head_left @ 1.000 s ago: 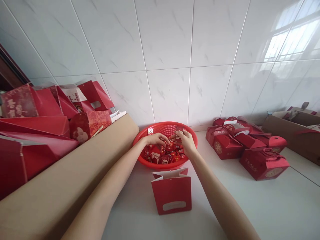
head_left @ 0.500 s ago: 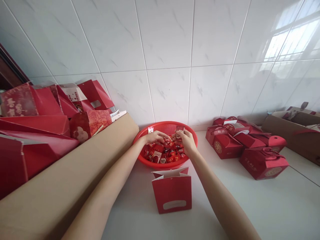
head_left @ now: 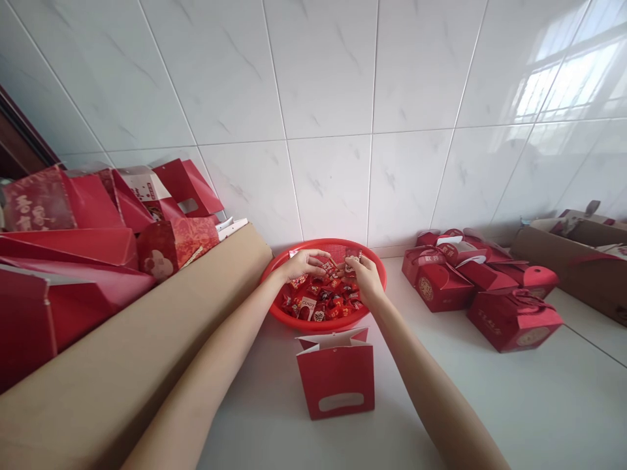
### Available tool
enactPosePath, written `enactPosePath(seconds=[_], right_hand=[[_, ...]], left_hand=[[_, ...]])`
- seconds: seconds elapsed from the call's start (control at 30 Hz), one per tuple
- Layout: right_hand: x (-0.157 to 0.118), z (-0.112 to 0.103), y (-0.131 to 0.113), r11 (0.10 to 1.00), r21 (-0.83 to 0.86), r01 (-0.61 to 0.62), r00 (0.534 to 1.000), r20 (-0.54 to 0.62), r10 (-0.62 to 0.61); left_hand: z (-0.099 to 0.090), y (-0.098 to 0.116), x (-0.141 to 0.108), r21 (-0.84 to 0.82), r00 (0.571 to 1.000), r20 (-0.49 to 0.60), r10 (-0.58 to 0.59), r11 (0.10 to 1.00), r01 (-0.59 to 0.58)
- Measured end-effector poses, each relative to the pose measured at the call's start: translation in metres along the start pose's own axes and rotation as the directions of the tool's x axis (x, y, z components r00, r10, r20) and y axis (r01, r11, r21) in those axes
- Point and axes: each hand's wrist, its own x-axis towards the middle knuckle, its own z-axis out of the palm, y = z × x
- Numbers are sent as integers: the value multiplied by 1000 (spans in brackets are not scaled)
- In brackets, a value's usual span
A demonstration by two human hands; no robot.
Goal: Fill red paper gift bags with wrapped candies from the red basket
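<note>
In the red basket, the left hand and right hand hide some candies; the left's grip is unclear. A cardboard box left of the basket and a carton far right of it run out of view.

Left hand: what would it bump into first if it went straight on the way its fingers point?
Probably the right hand or the wrapped candy it holds, since the left hand points across the red basket toward them, though depth is unclear.

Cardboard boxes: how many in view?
2. The left box is left of the red basket, with red packaging in it; the right box sits at the far right, cut off by the picture edge. Others may be hidden.
</note>
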Motion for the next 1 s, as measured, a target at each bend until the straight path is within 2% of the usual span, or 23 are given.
enactPosePath(seconds=[0.13,0.37,0.57,0.63,0.67,0.7,0.73,0.8,0.87,0.9,0.93,1.0], right_hand=[[2,0,1,999,40,-5,1000,-31,6],[3,-4,3,983,178,51,993,99,-69],[2,-5,1,983,176,45,993,100,-63],[1,-4,1,984,171,42,993,105,-60],[0,-4,1,985,168,40,993,100,-57],[-1,-3,1,986,165,37,995,90,-52],[-1,-3,0,986,162,31,996,78,-44],[-3,-2,-1,988,153,10,998,56,-18],[-4,-2,-3,989,145,-12,999,39,7],[-4,-2,-4,990,142,-21,999,34,16],[-4,-2,-4,990,141,-29,999,34,24],[-3,-2,-4,989,143,-34,999,36,30]], left_hand=[[12,11,1,-38,987,-129,98,994,-104],[31,18,5,117,975,-57,215,971,-207],[30,21,0,186,988,52,143,971,-150],[24,29,-3,216,989,140,39,974,-69],[20,33,-4,263,981,188,-48,965,-4],[16,36,-5,341,964,215,-157,937,77],[11,38,-6,449,940,199,-277,879,164],[2,36,-7,675,893,19,-449,665,320],[-3,28,-9,791,859,-176,-481,450,415],[-3,23,-10,815,853,-211,-477,397,423],[-3,17,-11,830,855,-201,-478,381,408],[-1,8,-12,839,858,-112,-502,414,353]])
